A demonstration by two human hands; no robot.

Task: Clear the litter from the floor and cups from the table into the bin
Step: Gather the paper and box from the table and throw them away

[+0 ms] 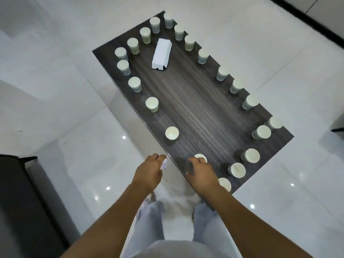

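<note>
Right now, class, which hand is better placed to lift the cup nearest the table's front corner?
The right hand: its fingers already reach that cup, over the table. The left hand hangs off the edge, pinching a small white scrap.

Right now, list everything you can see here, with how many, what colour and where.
paper cups: about twenty-one, pale white-green, upright around the table's edges
box: one, white, lying on its side toward the table's far end
table: one, dark wood grain, centre of view
floor: glossy white tiles, all around the table
dark furniture: one, black, lower left
scrap: one, small and whitish, pinched in the left hand
left hand: just off the table's near corner, holds the scrap
right hand: over the table's near end, at the nearest cup; grip unclear
legs: two, light trousers, below the arms
</note>
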